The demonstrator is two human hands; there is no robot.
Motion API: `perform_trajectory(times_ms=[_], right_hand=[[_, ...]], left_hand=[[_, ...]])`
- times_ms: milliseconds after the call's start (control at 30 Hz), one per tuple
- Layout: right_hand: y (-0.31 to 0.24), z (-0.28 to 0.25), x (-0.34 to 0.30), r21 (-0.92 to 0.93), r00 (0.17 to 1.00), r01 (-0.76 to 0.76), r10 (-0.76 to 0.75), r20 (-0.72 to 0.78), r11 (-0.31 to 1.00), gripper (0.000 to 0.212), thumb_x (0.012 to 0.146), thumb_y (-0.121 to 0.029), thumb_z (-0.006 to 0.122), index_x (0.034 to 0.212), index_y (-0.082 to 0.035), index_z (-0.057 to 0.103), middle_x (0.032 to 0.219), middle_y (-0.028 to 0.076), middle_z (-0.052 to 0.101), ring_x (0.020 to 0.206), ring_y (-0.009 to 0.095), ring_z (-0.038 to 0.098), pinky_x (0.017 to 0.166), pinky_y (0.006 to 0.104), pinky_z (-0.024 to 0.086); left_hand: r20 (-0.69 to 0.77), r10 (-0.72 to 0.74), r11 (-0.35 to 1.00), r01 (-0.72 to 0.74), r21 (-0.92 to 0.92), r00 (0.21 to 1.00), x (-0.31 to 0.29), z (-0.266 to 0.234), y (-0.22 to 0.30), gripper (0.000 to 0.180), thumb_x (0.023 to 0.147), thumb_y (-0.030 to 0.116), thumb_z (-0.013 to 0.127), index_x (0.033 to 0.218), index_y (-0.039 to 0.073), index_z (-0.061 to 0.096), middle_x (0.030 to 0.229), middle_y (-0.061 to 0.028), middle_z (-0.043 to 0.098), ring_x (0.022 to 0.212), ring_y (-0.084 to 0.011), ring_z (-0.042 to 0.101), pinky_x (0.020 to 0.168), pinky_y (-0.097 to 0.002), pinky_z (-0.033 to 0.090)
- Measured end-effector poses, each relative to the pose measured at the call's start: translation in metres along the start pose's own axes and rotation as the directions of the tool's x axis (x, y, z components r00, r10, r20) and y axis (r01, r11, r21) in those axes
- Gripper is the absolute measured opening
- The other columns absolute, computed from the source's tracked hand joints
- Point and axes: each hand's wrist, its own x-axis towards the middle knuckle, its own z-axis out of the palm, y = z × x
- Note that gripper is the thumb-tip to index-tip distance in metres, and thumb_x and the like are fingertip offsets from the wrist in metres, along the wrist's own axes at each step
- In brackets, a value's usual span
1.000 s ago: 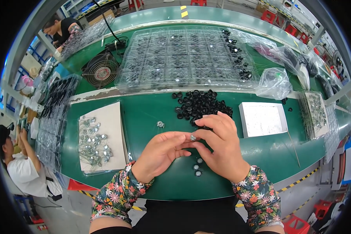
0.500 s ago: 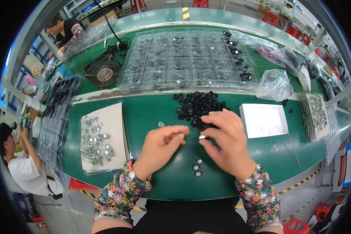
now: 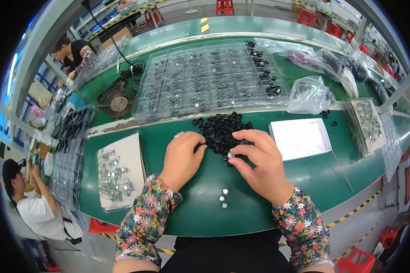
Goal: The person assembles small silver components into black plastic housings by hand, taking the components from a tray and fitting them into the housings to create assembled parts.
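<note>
Between the thumb and fingers of my right hand [image 3: 262, 166] is a small round silver-faced part [image 3: 231, 155]. My left hand [image 3: 183, 157] reaches to the left edge of a heap of small black round caps [image 3: 221, 132]; its fingers and thumb are drawn together, and what they hold, if anything, is hidden. Below the hands, several dark-rimmed parts with silver faces [image 3: 222, 198] lie in a short column on the green table [image 3: 200, 220]. To the left, loose silver parts with thin wire leads [image 3: 116, 175] rest on a beige card sheet [image 3: 134, 154].
Behind the heap stand clear compartment trays [image 3: 205, 75] filled with parts. An open white box [image 3: 299, 139] and a thin stick [image 3: 341, 169] lie right, near a crumpled plastic bag [image 3: 310, 95]. A black fan [image 3: 118, 98] stands back left. Two other people work at the left.
My left hand has moved up to the heap and its fingers have closed inward. A loose silver part near it is no longer visible. My right hand keeps its pinch; the view has shifted slightly.
</note>
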Motion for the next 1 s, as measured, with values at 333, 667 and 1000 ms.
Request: perform_trajectory(times_ms=[333, 667, 1000], right_hand=[[-0.015, 0.011, -0.006, 0.218, 0.997, -0.066, 0.059, 0.040, 0.974, 0.024, 0.068, -0.003, 0.075, 0.089, -0.005, 0.062, 0.110, 0.008, 0.060, 0.099, 0.028, 0.059, 0.082, 0.0370, 0.050], [-0.017, 0.018, -0.008, 0.210, 0.993, -0.121, 0.121, 0.014, 0.970, 0.026, 0.067, 0.000, 0.076, 0.088, -0.005, 0.063, 0.111, 0.010, 0.060, 0.092, 0.026, 0.059, 0.076, 0.0348, 0.049], [-0.019, 0.018, -0.009, 0.171, 0.994, -0.097, 0.104, -0.029, 0.980, 0.025, 0.066, 0.000, 0.075, 0.086, -0.004, 0.062, 0.110, 0.011, 0.060, 0.091, 0.028, 0.060, 0.076, 0.0363, 0.049]], left_hand=[[0.478, -0.253, -0.014, 0.491, -0.871, 0.841, -0.030, -0.019, 0.019, 0.024, 0.091, 0.002, 0.057, 0.115, 0.000, 0.062, 0.104, -0.0110, 0.066, 0.086, -0.0122, 0.060, 0.075, -0.0237, 0.049], [0.562, -0.173, -0.336, 0.488, -0.806, 0.809, -0.037, -0.010, 0.020, 0.026, 0.096, 0.009, 0.054, 0.119, 0.000, 0.057, 0.113, -0.0105, 0.063, 0.103, -0.0177, 0.061, 0.095, -0.0321, 0.049], [0.511, -0.110, -0.347, 0.449, -0.823, 0.852, -0.042, -0.003, 0.025, 0.024, 0.096, 0.007, 0.053, 0.118, 0.001, 0.058, 0.111, -0.0076, 0.062, 0.104, -0.0163, 0.059, 0.096, -0.0326, 0.048]])
